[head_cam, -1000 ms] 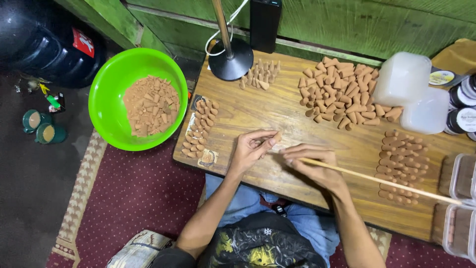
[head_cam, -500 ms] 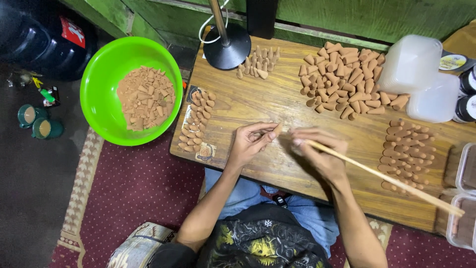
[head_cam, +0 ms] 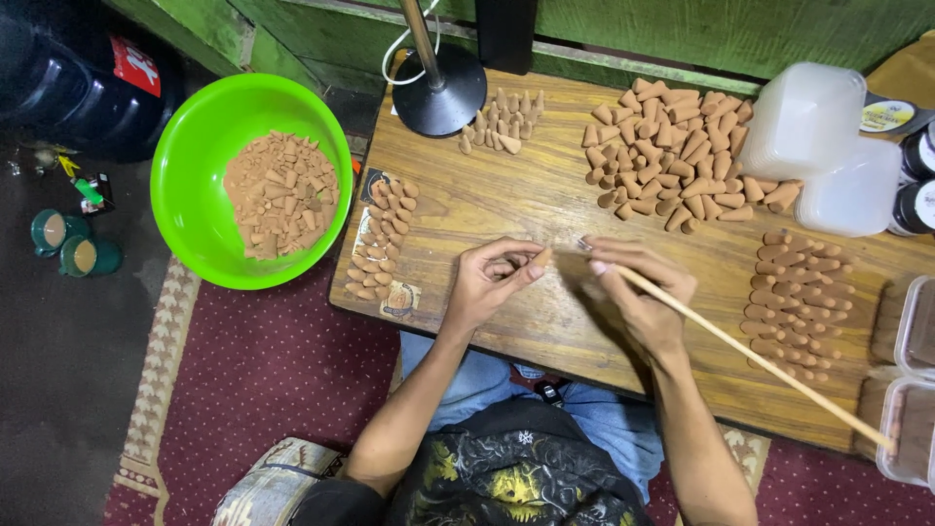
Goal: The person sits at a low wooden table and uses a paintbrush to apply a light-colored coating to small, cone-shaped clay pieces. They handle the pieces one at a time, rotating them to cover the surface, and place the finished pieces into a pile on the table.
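Two hands meet over the middle of the table (head_cam: 506, 209). Green bowl (head_cam: 200, 146) of brown cones sits off its left edge; a big heap (head_cam: 672, 156) lies at the far right, rows (head_cam: 794, 302) at the right, a small cluster (head_cam: 502, 122) by the lamp base (head_cam: 443, 93). Left hand (head_cam: 487, 282) pinches one cone (head_cam: 542, 258) between thumb and fingertips, its long axis lying roughly crosswise, tip toward the right hand. Right hand (head_cam: 638, 297) is closed on a long stick (head_cam: 750, 356) that slants off to the lower right, its near end just beside the cone. Whether stick touches cone, hard to say—fingers cover the joint.
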